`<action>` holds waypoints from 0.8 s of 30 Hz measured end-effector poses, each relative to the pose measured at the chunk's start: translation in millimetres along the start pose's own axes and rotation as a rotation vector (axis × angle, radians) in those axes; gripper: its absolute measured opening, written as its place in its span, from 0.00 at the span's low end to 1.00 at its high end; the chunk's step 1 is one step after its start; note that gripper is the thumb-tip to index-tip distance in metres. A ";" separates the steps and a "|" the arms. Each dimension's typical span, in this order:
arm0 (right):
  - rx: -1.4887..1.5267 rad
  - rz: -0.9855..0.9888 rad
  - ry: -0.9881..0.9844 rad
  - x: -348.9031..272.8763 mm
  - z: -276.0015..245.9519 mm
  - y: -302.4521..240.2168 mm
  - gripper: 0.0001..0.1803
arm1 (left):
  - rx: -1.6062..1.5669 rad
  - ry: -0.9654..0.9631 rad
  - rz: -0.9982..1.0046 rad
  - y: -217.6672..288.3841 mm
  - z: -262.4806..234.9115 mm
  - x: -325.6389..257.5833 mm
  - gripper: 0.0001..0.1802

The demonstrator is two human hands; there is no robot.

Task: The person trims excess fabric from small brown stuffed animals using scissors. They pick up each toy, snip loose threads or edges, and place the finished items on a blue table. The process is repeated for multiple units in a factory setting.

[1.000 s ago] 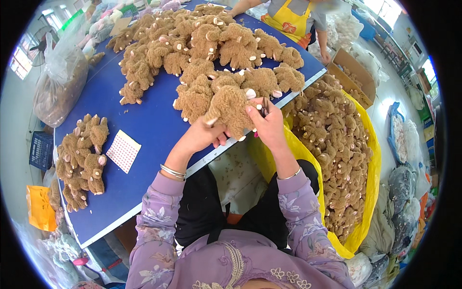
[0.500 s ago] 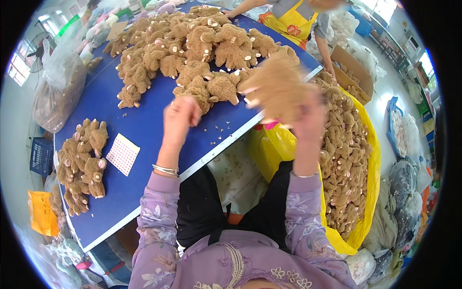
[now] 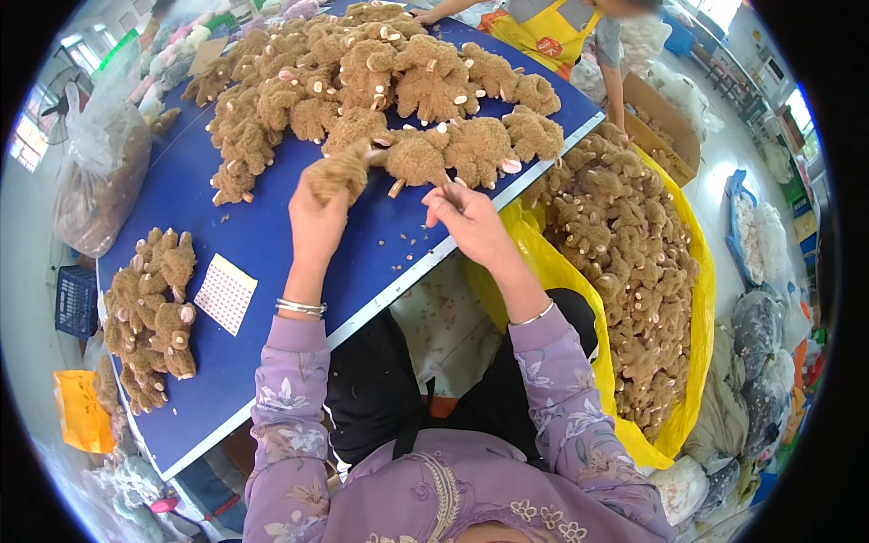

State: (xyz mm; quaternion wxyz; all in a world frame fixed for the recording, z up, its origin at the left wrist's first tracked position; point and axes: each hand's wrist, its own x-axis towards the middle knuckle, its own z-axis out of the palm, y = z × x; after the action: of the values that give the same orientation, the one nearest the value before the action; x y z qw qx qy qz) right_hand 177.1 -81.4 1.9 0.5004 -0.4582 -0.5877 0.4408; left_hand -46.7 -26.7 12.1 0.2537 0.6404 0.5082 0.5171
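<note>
My left hand (image 3: 317, 213) is closed round a small brown plush toy (image 3: 337, 174), lifted just above the near side of the pile. Thumb and fingers of my right hand (image 3: 469, 224) are pinched at the lower limb of another brown plush toy (image 3: 416, 157), which lies at the pile's near edge. The pinched part is largely hidden by the fingertips. Behind both hands spreads a pile of similar brown plush toys (image 3: 367, 72) with pale tips, on the blue table (image 3: 272, 299).
A smaller plush group (image 3: 149, 317) and a sheet with red marks (image 3: 226, 294) lie at left. Right of my legs stands a yellow bag (image 3: 697, 362) full of plush toys. Across the table a person in a yellow apron (image 3: 552, 32) stands near a cardboard box (image 3: 665, 127).
My right hand has moved left from beside the yellow bag to the pile; the blurred plush toy it carried is no longer in it. My left hand has taken hold of a plush toy.
</note>
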 end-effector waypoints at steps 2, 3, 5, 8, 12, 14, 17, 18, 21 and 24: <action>0.064 0.046 -0.047 -2.3 9.6 -1.8 0.11 | -0.708 -0.087 -0.182 -0.2 -11.0 -4.6 0.14; 0.082 0.015 -0.011 -4.1 14.0 -4.2 0.11 | -0.765 -0.132 -0.253 1.6 -11.9 -9.6 0.14; 0.107 -0.047 0.059 -6.7 20.3 -15.7 0.12 | -0.887 -0.219 -0.395 14.4 -8.8 -19.0 0.14; 0.243 -0.022 0.030 -6.3 22.4 -5.1 0.14 | -0.854 -0.315 -0.396 12.0 12.6 -27.5 0.15; 0.255 -0.006 0.054 -9.2 19.6 -11.7 0.16 | -0.935 -0.304 -0.464 20.0 19.0 -30.8 0.18; 0.271 -0.064 0.144 -9.0 20.3 -13.5 0.15 | -0.963 -0.316 -0.468 20.1 20.0 -30.8 0.18; 0.141 -0.086 0.179 -11.6 12.4 -12.3 0.14 | -0.942 -0.377 -0.434 18.4 18.2 -32.5 0.19; 0.131 -0.084 0.183 -11.8 13.2 -12.7 0.14 | -0.911 -0.404 -0.406 19.6 18.4 -34.9 0.19; 0.097 -0.073 0.202 -13.8 14.3 -13.4 0.14 | -0.847 -0.455 -0.386 20.5 21.1 -37.5 0.19; 0.175 -0.086 0.225 -13.7 13.1 -16.6 0.11 | -0.915 -0.358 -0.454 21.3 21.2 -35.4 0.18</action>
State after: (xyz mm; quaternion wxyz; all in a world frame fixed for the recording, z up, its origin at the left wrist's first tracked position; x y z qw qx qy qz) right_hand 163.5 -98.8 14.2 0.6195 -0.4337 -0.5065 0.4143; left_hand -17.1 -62.3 8.7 0.6948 0.4167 0.3054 0.5004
